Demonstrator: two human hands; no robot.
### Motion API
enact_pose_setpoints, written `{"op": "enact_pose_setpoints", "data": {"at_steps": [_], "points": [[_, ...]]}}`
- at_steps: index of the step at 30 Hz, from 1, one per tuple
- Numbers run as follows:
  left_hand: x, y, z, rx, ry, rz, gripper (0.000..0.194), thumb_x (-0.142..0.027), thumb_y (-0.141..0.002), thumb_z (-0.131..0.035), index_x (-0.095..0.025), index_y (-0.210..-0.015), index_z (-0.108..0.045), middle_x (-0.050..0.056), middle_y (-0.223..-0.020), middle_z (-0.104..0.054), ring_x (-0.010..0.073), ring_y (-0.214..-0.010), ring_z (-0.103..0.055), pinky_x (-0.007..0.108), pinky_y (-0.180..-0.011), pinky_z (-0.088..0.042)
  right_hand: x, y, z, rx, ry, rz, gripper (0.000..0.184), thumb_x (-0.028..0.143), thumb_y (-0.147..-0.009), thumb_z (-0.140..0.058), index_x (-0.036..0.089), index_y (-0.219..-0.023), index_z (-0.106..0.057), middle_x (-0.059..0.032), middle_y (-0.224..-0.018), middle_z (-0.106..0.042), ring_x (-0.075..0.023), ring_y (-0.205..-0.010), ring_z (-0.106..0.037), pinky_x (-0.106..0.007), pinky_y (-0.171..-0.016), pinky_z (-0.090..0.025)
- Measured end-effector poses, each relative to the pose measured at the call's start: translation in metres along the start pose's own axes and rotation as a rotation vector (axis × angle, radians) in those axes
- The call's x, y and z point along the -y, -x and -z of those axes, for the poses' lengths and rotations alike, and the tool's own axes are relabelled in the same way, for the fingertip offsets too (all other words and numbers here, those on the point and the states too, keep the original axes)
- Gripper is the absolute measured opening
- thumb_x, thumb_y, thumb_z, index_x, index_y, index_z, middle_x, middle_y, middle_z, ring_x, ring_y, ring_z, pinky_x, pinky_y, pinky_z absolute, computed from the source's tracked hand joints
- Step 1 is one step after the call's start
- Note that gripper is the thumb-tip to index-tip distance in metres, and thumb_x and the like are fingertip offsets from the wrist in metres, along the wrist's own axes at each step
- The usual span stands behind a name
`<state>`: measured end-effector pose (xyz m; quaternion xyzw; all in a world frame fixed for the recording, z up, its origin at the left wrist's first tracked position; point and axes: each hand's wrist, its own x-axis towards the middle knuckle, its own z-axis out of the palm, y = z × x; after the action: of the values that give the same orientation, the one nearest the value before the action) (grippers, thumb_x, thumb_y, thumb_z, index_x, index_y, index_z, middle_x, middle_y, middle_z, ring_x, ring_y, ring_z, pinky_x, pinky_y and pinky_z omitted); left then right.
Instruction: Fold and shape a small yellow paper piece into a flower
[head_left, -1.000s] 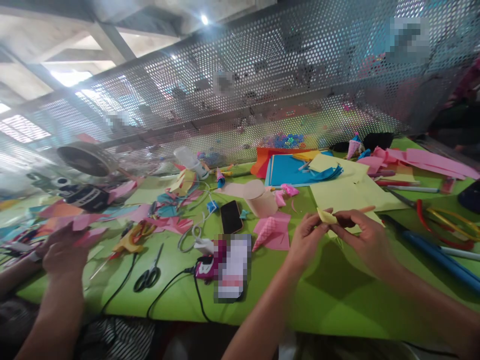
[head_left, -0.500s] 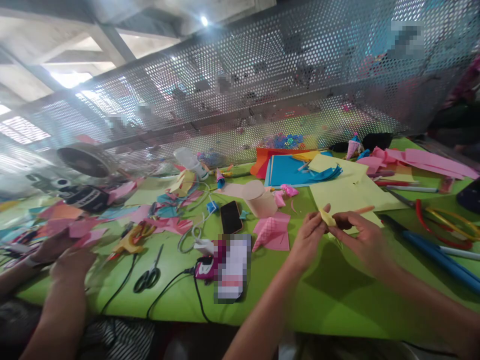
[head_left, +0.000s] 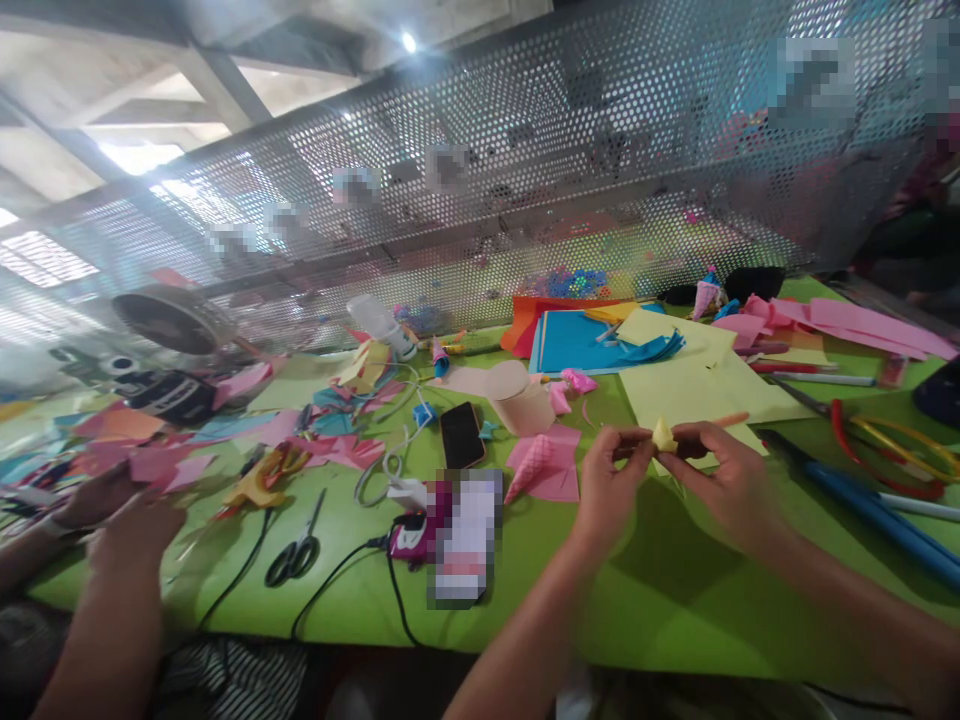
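Pinched between both hands is a small folded piece of yellow paper (head_left: 664, 437) with a pointed top, held above the green table (head_left: 540, 610). My left hand (head_left: 611, 480) grips its left side with thumb and forefinger. On the right side, the fingertips of my right hand (head_left: 724, 475) close on the same piece. Behind them lie pale yellow sheets (head_left: 675, 385), with an orange stick (head_left: 731, 419) on top. To the left, a pink patterned paper cone (head_left: 531, 466) rests on a pink sheet (head_left: 566, 485).
A co-worker's hands (head_left: 139, 520) handle pink paper at the left. Scissors (head_left: 295, 552), a glue gun (head_left: 262, 478), a phone (head_left: 462, 435) and cables lie between us. Blue paper (head_left: 574, 340) lies farther back. A blue long-handled tool (head_left: 874, 510) and headband-like hoops (head_left: 885, 450) are at right.
My left fingers have shifted on the yellow paper, and its pointed top now stands upright. The co-worker's near hand at the left has moved slightly left.
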<state>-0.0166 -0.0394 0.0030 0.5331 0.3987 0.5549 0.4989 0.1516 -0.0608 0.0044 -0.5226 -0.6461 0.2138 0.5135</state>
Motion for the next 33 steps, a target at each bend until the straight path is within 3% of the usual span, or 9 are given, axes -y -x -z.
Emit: {"op": "enact_pose_setpoints", "data": {"at_steps": [9, 17, 24, 33], "points": [[-0.007, 0.003, 0.0, 0.086, 0.015, 0.018, 0.021, -0.034, -0.091, -0.08, -0.018, -0.105, -0.079, 0.01, -0.112, -0.082, 0.0227, -0.102, -0.076, 0.033, -0.089, -0.057, -0.002, -0.001, 0.0, -0.037, 0.096, 0.095, 0.02, 0.046, -0.096, -0.074, 0.027, -0.102, -0.073, -0.0045, -0.093, -0.078, -0.0254, -0.084, -0.073, -0.039, -0.074, -0.059], [-0.004, 0.003, 0.0, 0.099, 0.013, 0.072, 0.027, -0.037, -0.088, -0.083, -0.019, -0.109, -0.083, 0.011, -0.111, -0.084, 0.0239, -0.101, -0.077, 0.034, -0.09, -0.057, -0.005, 0.0, 0.001, -0.042, 0.147, 0.192, 0.012, 0.036, -0.098, -0.073, 0.027, -0.106, -0.071, -0.0053, -0.097, -0.078, -0.0267, -0.086, -0.073, -0.04, -0.076, -0.059], [0.003, 0.0, -0.001, 0.055, 0.144, 0.118, 0.026, -0.036, -0.08, -0.088, -0.018, -0.099, -0.085, 0.009, -0.1, -0.085, 0.0214, -0.092, -0.076, 0.035, -0.089, -0.059, -0.007, 0.001, -0.002, -0.063, 0.206, 0.268, 0.012, 0.036, -0.101, -0.071, 0.026, -0.106, -0.068, -0.0061, -0.097, -0.077, -0.0258, -0.086, -0.072, -0.038, -0.075, -0.057], [0.002, 0.001, -0.001, 0.025, 0.138, 0.166, 0.028, -0.038, -0.079, -0.09, -0.016, -0.095, -0.082, 0.008, -0.091, -0.082, 0.0178, -0.083, -0.073, 0.032, -0.084, -0.058, -0.005, 0.0, -0.002, -0.043, 0.223, 0.186, 0.016, 0.043, -0.1, -0.069, 0.027, -0.1, -0.07, -0.0061, -0.092, -0.077, -0.0275, -0.085, -0.073, -0.041, -0.075, -0.056]]}}
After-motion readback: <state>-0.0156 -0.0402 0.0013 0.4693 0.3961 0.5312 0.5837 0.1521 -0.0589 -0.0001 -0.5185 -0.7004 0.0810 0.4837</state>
